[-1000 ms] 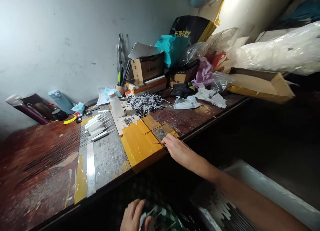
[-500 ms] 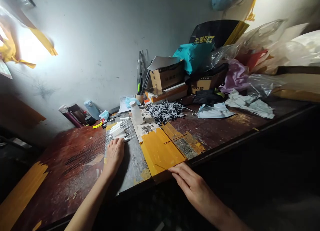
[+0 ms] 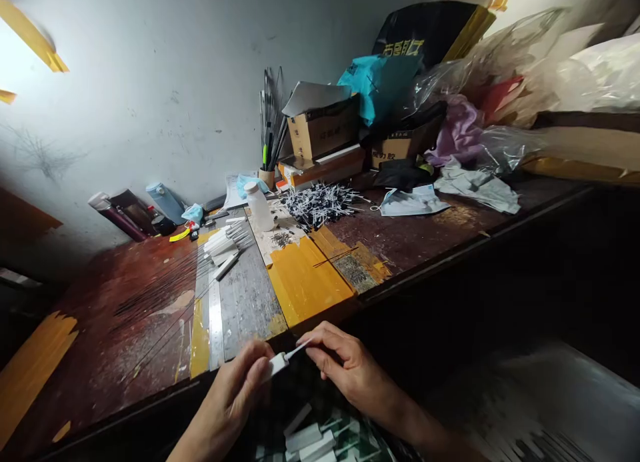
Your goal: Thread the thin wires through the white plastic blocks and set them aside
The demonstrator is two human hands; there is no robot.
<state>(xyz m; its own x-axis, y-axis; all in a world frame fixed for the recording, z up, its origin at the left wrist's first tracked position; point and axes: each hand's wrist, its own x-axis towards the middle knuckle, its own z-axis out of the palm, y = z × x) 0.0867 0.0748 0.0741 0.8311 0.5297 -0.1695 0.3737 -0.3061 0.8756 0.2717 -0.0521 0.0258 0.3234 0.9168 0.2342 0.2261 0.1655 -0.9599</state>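
Evidently, in the head view, the left hand (image 3: 233,390) grips a white block (image 3: 277,365) just off the yellow panel's (image 3: 310,282) near edge; it looks light and stiff, best held by its flat sides; its thin stem (image 3: 297,349) may bend; the right hand (image 3: 347,365) reaches the stem's end, whether pinching I cannot tell; white pieces (image 3: 317,449) farther from the panel are cut off below.

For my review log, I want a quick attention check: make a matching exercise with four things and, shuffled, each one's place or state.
1. Left hand
2. Bottle
3. Silvery ruler
4. Purple cloth

A. Beside the heap of black and white pieces
B. Crumpled, next to clear plastic
C. Gripping a white block
D. Lying flat alongside a yellow tape strip

Pairs: 1-C, 2-A, 3-D, 4-B
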